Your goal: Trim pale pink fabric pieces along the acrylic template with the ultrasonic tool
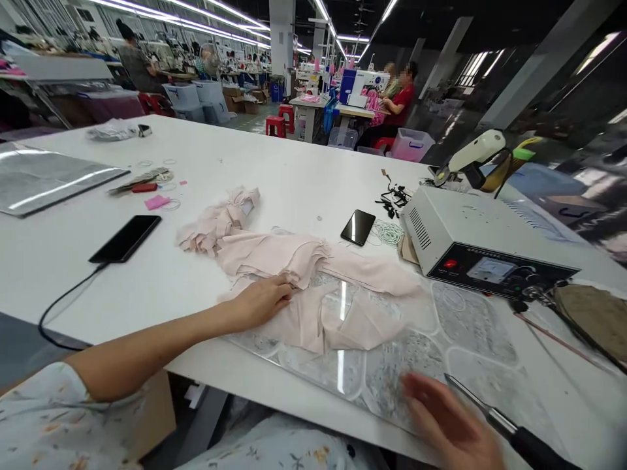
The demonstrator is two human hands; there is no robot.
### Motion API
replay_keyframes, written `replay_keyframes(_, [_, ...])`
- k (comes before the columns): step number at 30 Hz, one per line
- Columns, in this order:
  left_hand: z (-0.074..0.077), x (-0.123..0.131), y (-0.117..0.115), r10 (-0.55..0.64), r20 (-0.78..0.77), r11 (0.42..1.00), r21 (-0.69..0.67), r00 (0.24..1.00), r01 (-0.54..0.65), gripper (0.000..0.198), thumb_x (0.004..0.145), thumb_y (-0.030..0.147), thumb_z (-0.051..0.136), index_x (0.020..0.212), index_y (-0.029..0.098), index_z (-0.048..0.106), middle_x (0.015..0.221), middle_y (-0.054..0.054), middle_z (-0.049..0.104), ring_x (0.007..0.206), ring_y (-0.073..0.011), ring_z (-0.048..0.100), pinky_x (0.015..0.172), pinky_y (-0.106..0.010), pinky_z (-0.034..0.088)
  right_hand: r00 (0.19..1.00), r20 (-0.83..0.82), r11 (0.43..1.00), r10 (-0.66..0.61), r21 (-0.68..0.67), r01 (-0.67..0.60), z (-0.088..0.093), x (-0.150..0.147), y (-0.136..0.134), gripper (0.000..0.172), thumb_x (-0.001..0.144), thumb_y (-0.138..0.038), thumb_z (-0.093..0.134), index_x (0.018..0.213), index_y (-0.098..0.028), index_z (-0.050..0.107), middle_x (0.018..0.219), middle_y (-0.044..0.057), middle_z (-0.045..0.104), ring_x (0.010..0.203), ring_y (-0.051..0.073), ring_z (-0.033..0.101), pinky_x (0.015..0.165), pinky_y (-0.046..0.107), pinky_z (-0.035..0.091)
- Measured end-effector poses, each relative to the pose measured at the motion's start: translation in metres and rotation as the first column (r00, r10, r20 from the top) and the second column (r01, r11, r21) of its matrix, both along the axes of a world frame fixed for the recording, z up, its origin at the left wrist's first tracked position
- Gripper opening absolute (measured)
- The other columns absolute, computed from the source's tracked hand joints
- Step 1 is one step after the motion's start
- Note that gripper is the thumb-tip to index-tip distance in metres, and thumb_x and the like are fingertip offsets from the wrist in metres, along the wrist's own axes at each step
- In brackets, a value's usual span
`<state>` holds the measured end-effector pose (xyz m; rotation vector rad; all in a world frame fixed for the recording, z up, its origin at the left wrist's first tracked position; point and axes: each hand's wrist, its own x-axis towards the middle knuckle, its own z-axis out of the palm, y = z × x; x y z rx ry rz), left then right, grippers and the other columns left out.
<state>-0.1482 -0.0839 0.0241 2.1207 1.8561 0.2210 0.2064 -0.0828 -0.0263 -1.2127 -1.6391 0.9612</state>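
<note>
A pale pink garment [294, 274] lies crumpled across the white table [274, 170] and partly on a clear glass plate [392, 365]. My left hand [264, 299] rests on the near edge of the pink fabric with its fingers curled into it. My right hand [448, 424] is low at the near right, blurred, beside a slim metal-tipped tool with a black handle [504, 424]. Whether the hand grips that tool I cannot tell.
A white control box with a meter [480, 241] stands at the right, a handheld device [473, 156] behind it. Two black phones [126, 238] [358, 226] lie on the table, one with a cable. A grey board [44, 179] sits far left. People sit at sewing machines behind.
</note>
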Motion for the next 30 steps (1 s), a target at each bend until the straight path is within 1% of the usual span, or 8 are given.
replay_keyframes(4, [0.006, -0.006, -0.004, -0.031, 0.089, 0.998, 0.061, 0.996, 0.026, 0.016, 0.091, 0.018, 0.045, 0.079, 0.016, 0.055, 0.085, -0.005, 0.061, 0.081, -0.0189, 0.059, 0.072, -0.027, 0.045, 0.880, 0.424, 0.846, 0.212, 0.371, -0.382, 0.003, -0.059, 0.032, 0.025, 0.081, -0.023, 0.060, 0.104, -0.028, 0.070, 0.101, 0.007, 0.071, 0.094, 0.021, 0.067, 0.082, 0.038, 0.059])
replay_keyframes(11, [0.023, -0.024, -0.012, -0.158, 0.271, 0.987, 0.061, 0.949, 0.147, 0.018, 0.095, 0.023, 0.039, 0.087, 0.018, 0.055, 0.079, -0.001, 0.062, 0.068, -0.0151, 0.058, 0.061, -0.023, 0.040, 0.867, 0.499, 0.846, 0.006, 0.460, -0.270, 0.031, -0.047, 0.069, 0.029, 0.082, -0.027, 0.060, 0.110, -0.021, 0.066, 0.104, 0.012, 0.069, 0.091, 0.026, 0.067, 0.071, 0.041, 0.059])
replay_keyframes(13, [0.030, -0.020, -0.009, -0.277, 0.316, 0.960, 0.062, 0.908, 0.272, 0.017, 0.095, 0.020, 0.040, 0.086, 0.019, 0.054, 0.082, -0.001, 0.062, 0.070, -0.0144, 0.058, 0.062, -0.022, 0.040, 0.846, 0.492, 0.847, 0.205, 0.344, -0.405, 0.054, -0.070, 0.059, 0.037, 0.083, -0.025, 0.061, 0.119, -0.025, 0.061, 0.116, 0.010, 0.068, 0.103, 0.024, 0.066, 0.081, 0.040, 0.058])
replay_keyframes(16, [0.041, -0.008, -0.004, -0.424, 0.337, 0.903, 0.090, 0.840, 0.420, 0.015, 0.094, 0.018, 0.043, 0.083, 0.019, 0.053, 0.080, -0.001, 0.061, 0.067, -0.0145, 0.056, 0.062, -0.023, 0.040, 0.718, 0.464, 0.710, 0.519, 0.235, -0.664, 0.077, -0.121, 0.047, 0.058, 0.078, -0.022, 0.066, 0.133, -0.025, 0.050, 0.130, 0.010, 0.061, 0.124, 0.025, 0.055, 0.099, 0.043, 0.050])
replay_keyframes(18, [0.045, -0.005, 0.000, -0.462, 0.342, 0.882, 0.080, 0.818, 0.465, 0.010, 0.093, 0.017, 0.048, 0.085, 0.020, 0.054, 0.080, -0.001, 0.062, 0.068, -0.0149, 0.057, 0.063, -0.023, 0.040, 0.649, 0.422, 0.645, 0.633, 0.175, -0.743, 0.081, -0.148, 0.051, 0.064, 0.076, -0.023, 0.069, 0.136, -0.023, 0.047, 0.121, 0.009, 0.066, 0.111, 0.022, 0.064, 0.091, 0.037, 0.055])
replay_keyframes(22, [0.045, -0.018, 0.011, -0.420, 0.297, 0.901, 0.021, 0.858, 0.434, 0.016, 0.088, 0.016, 0.059, 0.103, 0.021, 0.058, 0.092, -0.002, 0.066, 0.082, -0.0174, 0.063, 0.070, -0.023, 0.042, 0.710, 0.412, 0.674, 0.571, 0.259, -0.692, 0.075, -0.154, 0.078, 0.013, 0.087, -0.020, 0.056, 0.089, -0.021, 0.069, 0.072, 0.000, 0.070, 0.065, 0.012, 0.066, 0.059, 0.023, 0.054])
replay_keyframes(26, [0.039, -0.040, 0.013, -0.267, 0.145, 0.950, 0.209, 0.953, 0.234, 0.022, 0.096, 0.024, 0.045, 0.116, 0.023, 0.053, 0.089, -0.004, 0.064, 0.081, -0.0187, 0.061, 0.075, -0.029, 0.044, 0.846, 0.400, 0.706, 0.352, 0.480, -0.521, 0.068, -0.137, 0.089, 0.013, 0.085, -0.017, 0.058, 0.092, -0.022, 0.068, 0.082, 0.006, 0.068, 0.076, 0.017, 0.063, 0.068, 0.034, 0.052])
replay_keyframes(30, [0.017, -0.054, -0.001, -0.437, 0.044, 0.849, 0.351, 0.899, 0.396, 0.029, 0.100, 0.020, 0.032, 0.092, 0.023, 0.059, 0.083, -0.005, 0.062, 0.074, -0.0164, 0.056, 0.080, -0.034, 0.046, 0.820, 0.484, 0.622, 0.306, 0.551, -0.557, 0.049, -0.138, 0.069, 0.016, 0.083, -0.012, 0.059, 0.087, -0.026, 0.066, 0.076, 0.002, 0.067, 0.072, 0.016, 0.060, 0.067, 0.035, 0.048])
